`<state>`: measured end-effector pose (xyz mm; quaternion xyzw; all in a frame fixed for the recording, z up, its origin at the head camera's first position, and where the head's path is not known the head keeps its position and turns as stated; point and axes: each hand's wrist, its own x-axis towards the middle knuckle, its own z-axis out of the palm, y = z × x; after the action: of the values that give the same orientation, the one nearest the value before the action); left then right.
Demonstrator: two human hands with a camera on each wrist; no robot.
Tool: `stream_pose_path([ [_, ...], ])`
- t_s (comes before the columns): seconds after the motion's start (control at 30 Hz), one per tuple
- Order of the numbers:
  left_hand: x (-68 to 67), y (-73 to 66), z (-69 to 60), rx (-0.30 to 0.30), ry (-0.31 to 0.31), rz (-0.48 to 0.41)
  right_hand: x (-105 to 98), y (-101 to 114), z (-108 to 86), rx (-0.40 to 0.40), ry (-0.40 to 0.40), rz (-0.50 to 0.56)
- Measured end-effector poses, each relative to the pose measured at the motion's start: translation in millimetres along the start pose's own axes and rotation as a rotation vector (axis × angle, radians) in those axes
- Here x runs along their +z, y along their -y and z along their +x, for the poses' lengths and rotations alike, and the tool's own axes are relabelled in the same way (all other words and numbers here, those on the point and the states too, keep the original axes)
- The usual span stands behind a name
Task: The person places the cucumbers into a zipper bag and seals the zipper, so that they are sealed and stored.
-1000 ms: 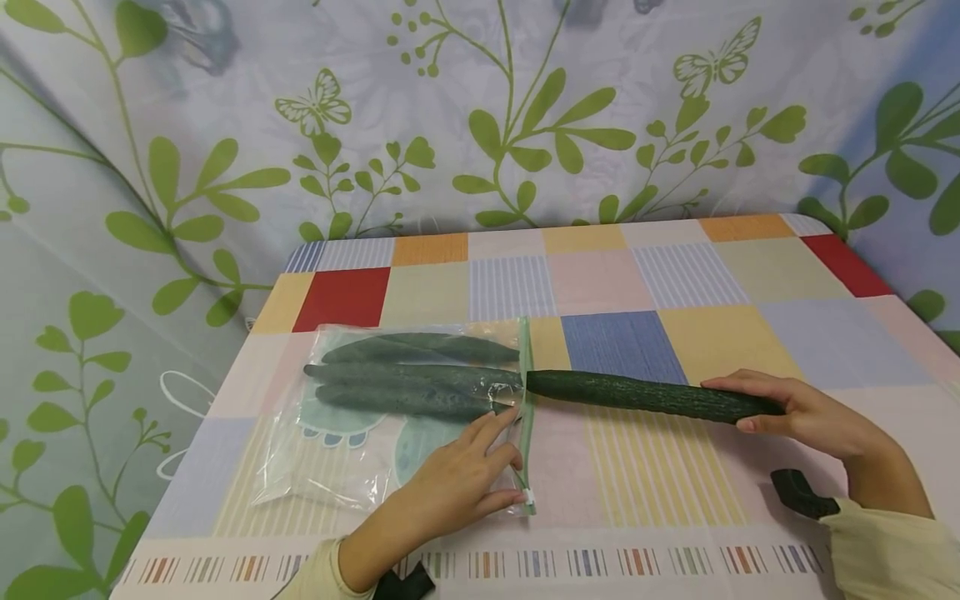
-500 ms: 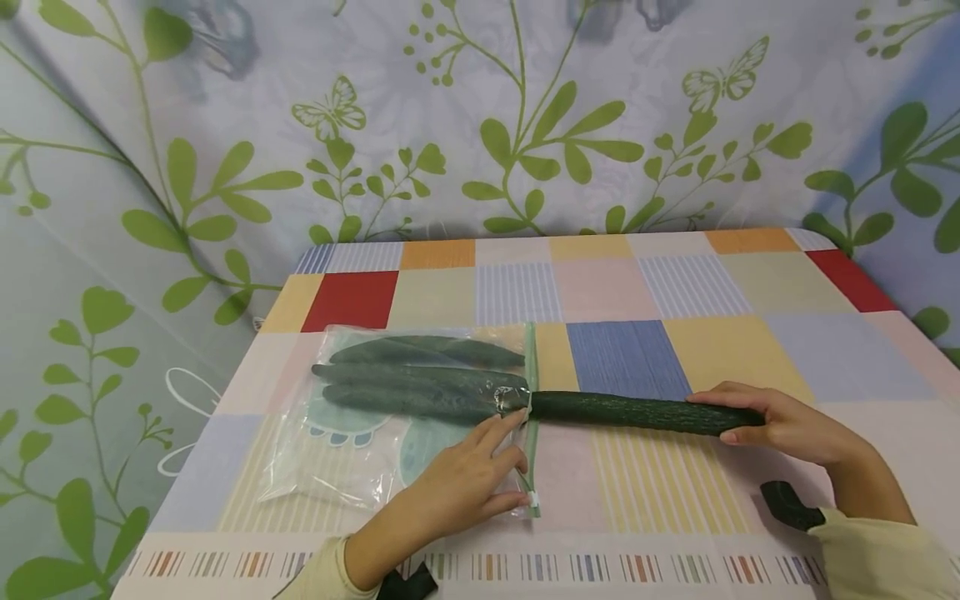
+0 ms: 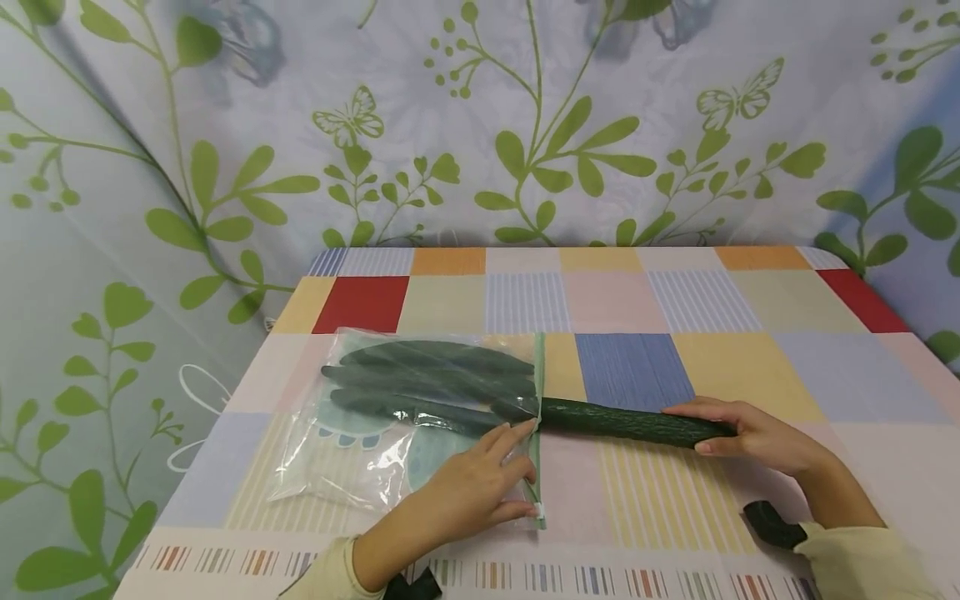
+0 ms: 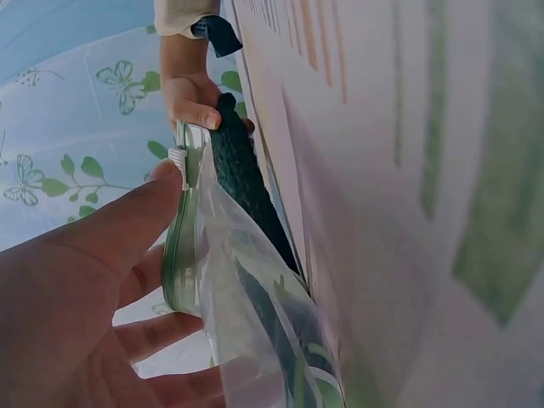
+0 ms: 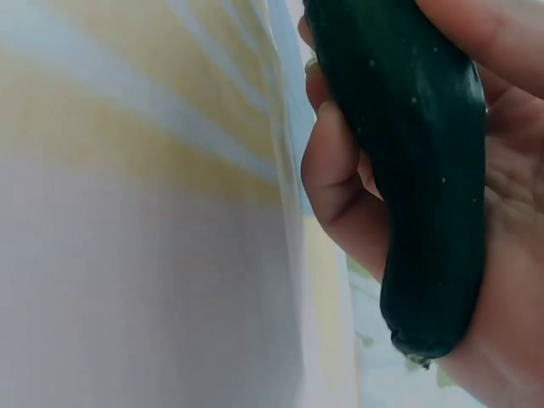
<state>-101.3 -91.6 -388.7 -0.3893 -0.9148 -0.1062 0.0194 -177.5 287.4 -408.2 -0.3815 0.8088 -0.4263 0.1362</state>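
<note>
A clear zip bag [image 3: 315,475] with a green-edged mouth lies flat at the table's left-centre, its mouth facing right. Several dark green cucumbers [image 3: 435,357] lie side by side inside it. My left hand [image 3: 476,483] holds the bag's mouth, the thumb by the white slider [image 4: 178,163] and the other fingers along the green rim. From the right, my right hand [image 3: 761,437] grips another cucumber [image 3: 622,422] near its end. That cucumber's far tip is inside the bag mouth; most of its length is outside. The right wrist view shows fingers curled round the cucumber [image 5: 425,187].
A patchwork-patterned cloth [image 3: 615,304] covers the table. Behind and to the left hangs a pale curtain [image 3: 420,200] printed with green leaves and butterflies. Dark straps [image 3: 772,525] show at both sleeves.
My right hand has moved left, pushing the cucumber from the bag's edge into its mouth. The left hand has stayed at the rim. The head view has shifted slightly.
</note>
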Motion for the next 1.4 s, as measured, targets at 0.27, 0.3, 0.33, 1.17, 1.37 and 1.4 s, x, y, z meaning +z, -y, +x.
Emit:
stream_pose_path([
  [0.27, -0.6, -0.1, -0.9, -0.003, -0.008, 0.005, 13, 9, 27.6, 0.028, 0.021, -0.050],
  [0.3, -0.6, -0.1, -0.8, -0.004, -0.007, 0.009, 16, 11, 32.1, 0.039, 0.030, -0.078],
  [0.33, -0.4, -0.1, -0.6, -0.004, -0.008, 0.009, 18, 14, 36.7, 0.058, 0.035, -0.096],
  [1.17, -4.4, 1.1, -0.5, 0.001, -0.074, 0.024, 79, 38, 123.3, 0.075, 0.038, -0.022],
  [1.37, -5.6, 1.7, -1.2, 0.002, -0.100, 0.024, 95, 43, 139.0, 0.122, 0.021, 0.028],
  [1.4, -5.6, 1.7, -1.2, 0.001, -0.096, 0.021, 96, 44, 140.1, 0.130, 0.019, 0.018],
])
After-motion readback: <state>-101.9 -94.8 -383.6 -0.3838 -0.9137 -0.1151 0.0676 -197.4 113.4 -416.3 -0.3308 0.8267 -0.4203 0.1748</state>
